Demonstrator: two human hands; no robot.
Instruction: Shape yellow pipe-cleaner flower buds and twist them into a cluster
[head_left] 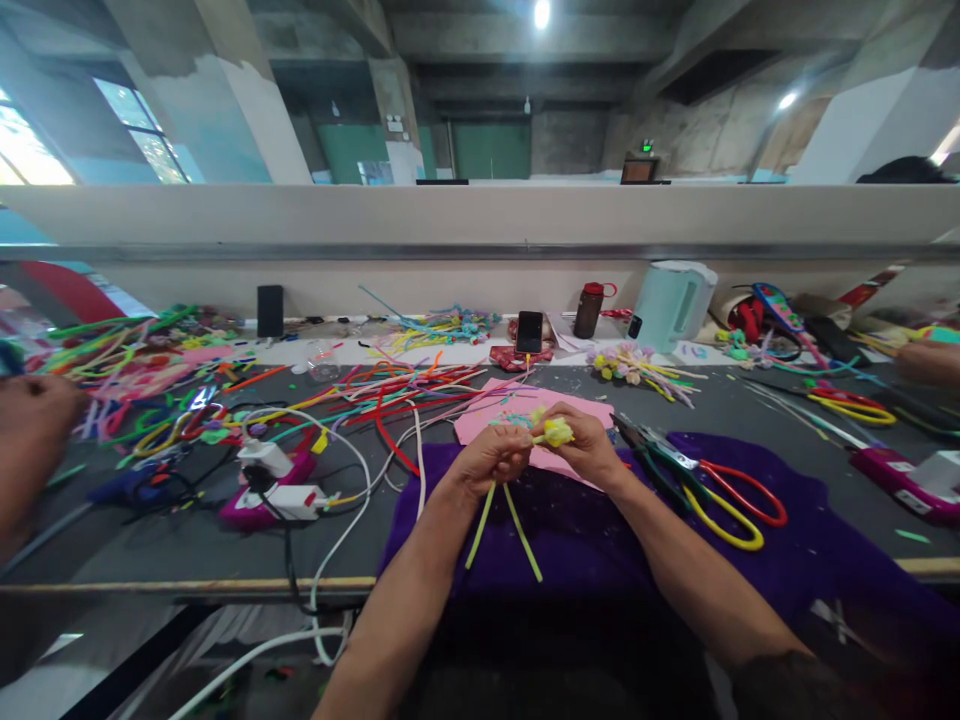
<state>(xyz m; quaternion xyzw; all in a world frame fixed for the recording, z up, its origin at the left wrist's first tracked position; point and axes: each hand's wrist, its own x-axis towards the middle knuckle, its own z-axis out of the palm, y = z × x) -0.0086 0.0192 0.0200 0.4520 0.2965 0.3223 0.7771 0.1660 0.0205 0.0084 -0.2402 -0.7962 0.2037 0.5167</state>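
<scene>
Above a dark purple cloth (577, 540) on the grey surface (187, 552), the left hand (495, 456) and right hand (585, 447) are together, pinching a fuzzy yellow flower-shaped piece (558, 432), apparently mid-shaping, where the next move calls for steady fingertips.

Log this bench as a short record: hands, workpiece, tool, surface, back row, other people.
Left hand: pinching the stem of the yellow piece
Right hand: at its tufted end
Workpiece: yellow piece; two yellow-green stems hang below the left hand
Tool: scissors, one handle red, one yellow
Surface: purple cloth, pink sheet
Back row: phone, bottle, pale jug
Other people: a hand at the left edge
</scene>
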